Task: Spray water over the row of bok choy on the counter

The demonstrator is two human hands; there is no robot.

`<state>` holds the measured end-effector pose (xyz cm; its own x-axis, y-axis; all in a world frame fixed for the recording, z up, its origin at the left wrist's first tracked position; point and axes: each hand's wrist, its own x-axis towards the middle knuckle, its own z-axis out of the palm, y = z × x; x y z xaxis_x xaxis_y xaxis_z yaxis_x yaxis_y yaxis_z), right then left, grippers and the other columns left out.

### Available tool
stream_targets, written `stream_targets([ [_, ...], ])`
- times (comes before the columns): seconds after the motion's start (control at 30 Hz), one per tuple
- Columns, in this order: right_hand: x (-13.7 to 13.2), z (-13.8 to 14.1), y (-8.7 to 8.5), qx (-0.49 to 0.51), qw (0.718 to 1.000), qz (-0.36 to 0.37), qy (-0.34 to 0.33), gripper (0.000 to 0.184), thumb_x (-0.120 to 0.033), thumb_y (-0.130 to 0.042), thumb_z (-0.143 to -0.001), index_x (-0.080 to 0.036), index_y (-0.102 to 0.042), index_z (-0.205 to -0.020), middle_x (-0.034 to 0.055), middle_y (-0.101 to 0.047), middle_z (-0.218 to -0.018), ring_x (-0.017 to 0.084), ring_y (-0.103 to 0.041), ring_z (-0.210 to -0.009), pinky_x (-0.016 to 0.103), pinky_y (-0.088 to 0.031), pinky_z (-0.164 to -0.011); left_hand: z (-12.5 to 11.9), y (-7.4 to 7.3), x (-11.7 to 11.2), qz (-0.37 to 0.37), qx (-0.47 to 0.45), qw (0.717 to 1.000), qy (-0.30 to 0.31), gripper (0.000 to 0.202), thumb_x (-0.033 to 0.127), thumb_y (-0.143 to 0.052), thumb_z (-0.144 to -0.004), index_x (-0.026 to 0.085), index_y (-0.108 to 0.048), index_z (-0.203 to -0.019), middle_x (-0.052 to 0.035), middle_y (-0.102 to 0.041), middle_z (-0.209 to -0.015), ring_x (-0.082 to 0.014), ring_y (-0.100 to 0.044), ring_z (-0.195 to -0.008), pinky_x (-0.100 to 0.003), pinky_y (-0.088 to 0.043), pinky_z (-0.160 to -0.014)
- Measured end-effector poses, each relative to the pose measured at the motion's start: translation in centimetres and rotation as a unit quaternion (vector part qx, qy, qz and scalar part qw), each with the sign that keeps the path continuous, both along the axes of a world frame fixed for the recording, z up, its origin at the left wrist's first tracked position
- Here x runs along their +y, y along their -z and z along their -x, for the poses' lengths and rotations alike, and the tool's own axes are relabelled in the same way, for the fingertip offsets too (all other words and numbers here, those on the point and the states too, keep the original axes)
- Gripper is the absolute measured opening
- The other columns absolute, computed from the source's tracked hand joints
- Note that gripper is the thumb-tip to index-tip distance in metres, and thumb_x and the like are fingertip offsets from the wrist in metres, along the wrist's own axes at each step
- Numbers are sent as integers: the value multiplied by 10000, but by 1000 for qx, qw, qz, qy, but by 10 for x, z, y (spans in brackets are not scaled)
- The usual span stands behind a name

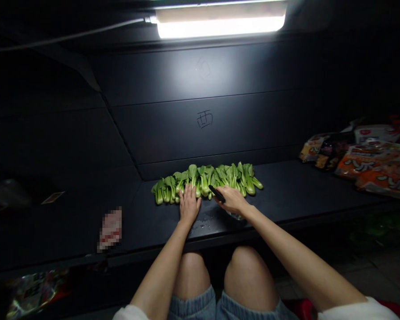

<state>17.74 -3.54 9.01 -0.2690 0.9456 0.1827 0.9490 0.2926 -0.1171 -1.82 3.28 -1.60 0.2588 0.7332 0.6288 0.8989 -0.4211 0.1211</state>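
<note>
Bok choy [235,175], several small green heads with pale stems, lie side by side in a row along the back of a dark shelf [173,226]. My left hand [189,204] rests flat on the middle of the row, its fingers stretched over the stems. To its right, my right hand [233,200] is closed around what looks like a spray bottle [217,194]. Its black top points toward the vegetables, and a bit of clear body shows below the hand. Most of the bottle is hidden by my fingers. Water drops dot the shelf between my hands.
A lit lamp [222,26] hangs above, with a white cable [70,38] running left. Orange food bags [380,164] are piled at the right. A blurred-out packet [110,229] and a small card [53,197] lie at the left. My knees are below the shelf edge.
</note>
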Motion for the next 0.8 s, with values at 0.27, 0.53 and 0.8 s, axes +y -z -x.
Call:
stream_targets([
  [0.27, -2, 11, -6, -21, 1000, 16, 3, 328, -372, -450, -947, -175, -638, -1131, 127, -695, -1067, 236, -631, -1021, 274, -433, -805, 0, 3, 2, 0, -14, 1000, 11, 583, 277, -462, -913, 150, -346, -1470, -153, -453, -1495, -285, -305, -1452, -570, -172, -1198],
  [0.53, 2, 13, 2, -17, 999, -4, -34, 341, -376, -457, -944, -179, -623, -1167, 119, -694, -1101, 244, -630, -1045, 282, -434, -818, 0, 2, 1, 6, -6, 1000, 6, 596, 279, -455, -916, 132, -330, -1480, -157, -431, -1509, -279, -306, -1452, -554, -175, -1198],
  [0.8, -2, 14, -2, -28, 999, 9, -35, 292, -304, -516, -900, -176, -630, -1136, 116, -696, -1073, 237, -623, -1046, 271, -432, -819, -1, 0, -1, 4, -11, 1000, 6, 576, 269, -457, -916, 124, -357, -1464, -167, -437, -1503, -283, -310, -1450, -552, -198, -1194],
])
